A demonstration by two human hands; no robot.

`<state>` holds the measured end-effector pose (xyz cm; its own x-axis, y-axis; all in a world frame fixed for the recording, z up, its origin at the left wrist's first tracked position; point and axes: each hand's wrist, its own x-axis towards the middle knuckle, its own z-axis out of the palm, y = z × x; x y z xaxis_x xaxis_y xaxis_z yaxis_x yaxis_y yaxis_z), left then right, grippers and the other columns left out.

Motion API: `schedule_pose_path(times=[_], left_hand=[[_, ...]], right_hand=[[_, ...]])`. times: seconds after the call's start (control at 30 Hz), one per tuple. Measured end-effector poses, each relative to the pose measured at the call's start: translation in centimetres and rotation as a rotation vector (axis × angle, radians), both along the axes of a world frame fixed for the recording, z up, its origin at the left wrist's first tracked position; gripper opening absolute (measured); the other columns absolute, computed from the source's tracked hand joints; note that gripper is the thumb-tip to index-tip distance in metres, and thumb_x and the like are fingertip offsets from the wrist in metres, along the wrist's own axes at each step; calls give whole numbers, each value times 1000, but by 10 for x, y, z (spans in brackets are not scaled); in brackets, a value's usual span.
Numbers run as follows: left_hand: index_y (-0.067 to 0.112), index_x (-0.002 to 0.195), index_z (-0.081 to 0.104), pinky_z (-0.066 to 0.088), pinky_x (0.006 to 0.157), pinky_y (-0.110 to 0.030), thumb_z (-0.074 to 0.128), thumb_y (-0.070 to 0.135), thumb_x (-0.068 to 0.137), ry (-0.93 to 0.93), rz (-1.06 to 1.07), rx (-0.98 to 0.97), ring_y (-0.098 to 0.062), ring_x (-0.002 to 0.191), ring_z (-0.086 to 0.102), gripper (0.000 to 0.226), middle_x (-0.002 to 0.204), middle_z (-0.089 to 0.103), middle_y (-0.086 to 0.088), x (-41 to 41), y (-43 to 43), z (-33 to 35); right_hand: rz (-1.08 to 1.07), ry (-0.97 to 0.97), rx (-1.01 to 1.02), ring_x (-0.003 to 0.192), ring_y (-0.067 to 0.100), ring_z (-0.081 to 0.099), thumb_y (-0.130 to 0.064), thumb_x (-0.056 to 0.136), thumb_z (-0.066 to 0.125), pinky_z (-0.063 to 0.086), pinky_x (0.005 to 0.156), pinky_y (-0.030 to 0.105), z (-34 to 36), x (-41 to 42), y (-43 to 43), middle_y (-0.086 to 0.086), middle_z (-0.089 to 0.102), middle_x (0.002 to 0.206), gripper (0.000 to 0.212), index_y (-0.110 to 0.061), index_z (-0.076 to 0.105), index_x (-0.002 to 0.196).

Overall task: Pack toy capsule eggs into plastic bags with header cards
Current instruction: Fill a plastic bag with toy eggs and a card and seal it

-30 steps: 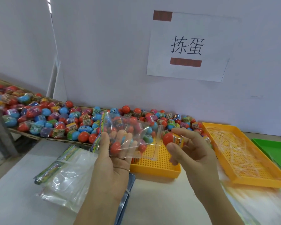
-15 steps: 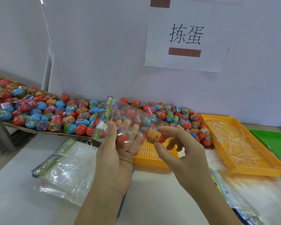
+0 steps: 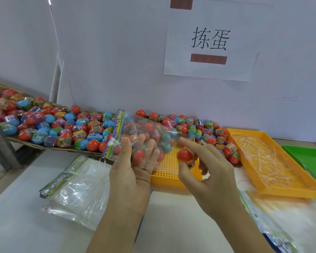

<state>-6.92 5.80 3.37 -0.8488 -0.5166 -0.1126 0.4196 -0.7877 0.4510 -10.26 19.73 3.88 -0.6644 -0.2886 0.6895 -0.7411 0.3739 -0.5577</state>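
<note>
Change: the red capsule egg (image 3: pixel 185 156), well apart from the plastic bag (image 3: pixel 153 132) a second ago, is now just beside its open end.
Left grip: the left hand (image 3: pixel 133 172) clasps the bag, with another egg (image 3: pixel 138 156) inside.
Right grip: the right hand (image 3: pixel 212 172) pinches the red capsule egg.
Around: egg pile (image 3: pixel 62 128) behind; empty bags (image 3: pixel 80 185) on the surface (image 3: pixel 171 216); yellow mesh tray (image 3: pixel 274 161) to the right.

Clear bag (image 3: pixel 153 132) w/ colourful header (image 3: pixel 117 133), tilted, eggs (image 3: pixel 138 155) inside; red-top egg (image 3: pixel 185 155) just beside open end.
</note>
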Motion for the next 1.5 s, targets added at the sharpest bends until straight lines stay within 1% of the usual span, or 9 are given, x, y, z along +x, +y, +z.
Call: schedule_pose_path(times=[0.1, 0.23, 0.33, 0.47, 0.6, 0.77, 0.93, 1.1, 1.5], left_hand=[[16, 77, 78, 62, 65, -38, 64, 33, 74, 4, -19, -37, -27, 91, 74, 23, 102, 75, -10, 1, 1, -1], [16, 78, 76, 62, 70, -38, 64, 32, 73, 6, -16, -118, -26, 89, 74, 21, 98, 76, -8, 0, 3, -2], [13, 88, 74, 61, 75, -38, 68, 33, 68, -23, -34, -199, -24, 87, 74, 28, 95, 76, -8, 0, 10, -3], [18, 81, 79, 60, 62, -29, 72, 34, 63, -26, -68, -219, -20, 82, 75, 25, 94, 76, -8, 2, 21, -4], [18, 80, 80, 58, 56, -25, 73, 32, 63, -26, -77, -175, -17, 78, 74, 22, 93, 76, -8, 2, 23, -4], [17, 86, 80, 58, 60, -25, 73, 35, 64, 0, -102, -158, -17, 82, 74, 29, 101, 75, -11, 2, 22, -4], [15, 85, 80, 58, 59, -25, 71, 23, 69, 23, -85, -94, -19, 82, 74, 20, 101, 75, -12, 2, 22, -4], [13, 83, 78, 57, 55, -24, 70, 20, 73, -2, -72, -115, -16, 74, 74, 15, 92, 76, -10, 2, 23, -5], [14, 83, 80, 58, 59, -25, 68, 22, 76, -51, -146, -137, -18, 78, 75, 16, 96, 76, -13, 3, 32, -5]], right_hand=[[2, -96, -40, 67, 10, 52, -32, 70, 72, 39, 57, 12, -5, -1, 0, -13, 58, 75, 45, -41, 49, 107], [-43, 16, -2, 70, 1, 50, -24, 72, 76, 36, 61, 8, -5, -3, 1, -15, 59, 77, 26, -29, 60, 92], [-93, 76, -57, 71, -4, 47, -23, 76, 74, 34, 62, 6, -5, -3, -2, -14, 59, 79, 24, -18, 72, 100], [-126, 56, -79, 75, 0, 50, -24, 80, 70, 35, 68, 8, -9, -1, -4, -7, 61, 83, 29, -16, 73, 108], [-143, 47, 9, 89, 14, 56, -30, 82, 67, 47, 74, 24, -10, -3, -4, -1, 63, 94, 35, -16, 70, 114], [-6, -11, -3, 102, 15, 55, -26, 81, 70, 47, 87, 31, -9, -2, -5, -4, 59, 103, 41, -22, 65, 122], [-30, -57, -38, 87, 4, 58, -35, 81, 67, 41, 76, 15, -9, -1, -4, -20, 63, 101, 31, -35, 63, 112], [-9, -87, -54, 70, 9, 60, -35, 80, 72, 44, 61, 12, -11, -2, -5, -20, 63, 93, 31, -41, 62, 109], [-3, -111, -111, 75, 6, 53, -42, 82, 66, 39, 66, 9, -12, -5, -5, -11, 62, 87, 32, -36, 64, 113]])
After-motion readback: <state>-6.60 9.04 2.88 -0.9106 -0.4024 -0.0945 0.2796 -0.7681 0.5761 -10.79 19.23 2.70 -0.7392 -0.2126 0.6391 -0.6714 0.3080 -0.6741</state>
